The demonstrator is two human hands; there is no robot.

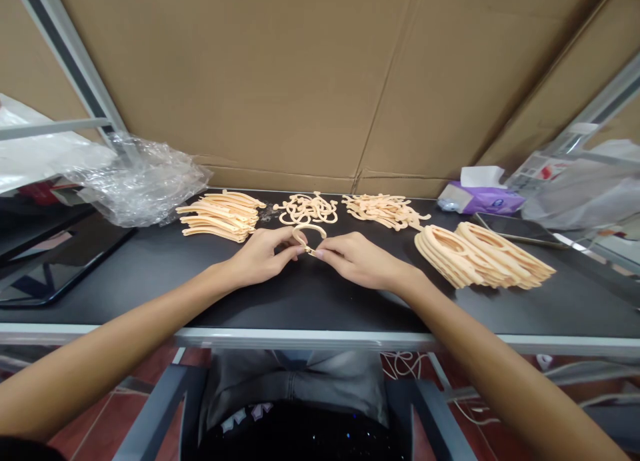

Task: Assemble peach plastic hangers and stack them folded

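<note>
Over the middle of the dark tabletop, my left hand (pixel 267 253) and my right hand (pixel 357 258) meet at a curved, pale cream plastic piece (pixel 316 228). Its open loop arches up between them. The left thumb and fingers pinch one side, while the right fingertips close on its lower end, where a small joint or second part shows; the detail is too small to make out. Just behind lies a pile of similar curved hooks (pixel 309 208). A heap of small cream parts (pixel 384 210) is beyond my right hand, and stacked long slats (pixel 220 214) are beyond my left.
Stacked cream frames with oval holes (pixel 480 256) lie at the right. A purple tissue pack (pixel 487 198) and a dark flat device (pixel 520 229) sit behind them. Crumpled clear plastic (pixel 145 178) and a black tray-like object (pixel 65 258) occupy the left. Cardboard (pixel 280 81) walls the back.
</note>
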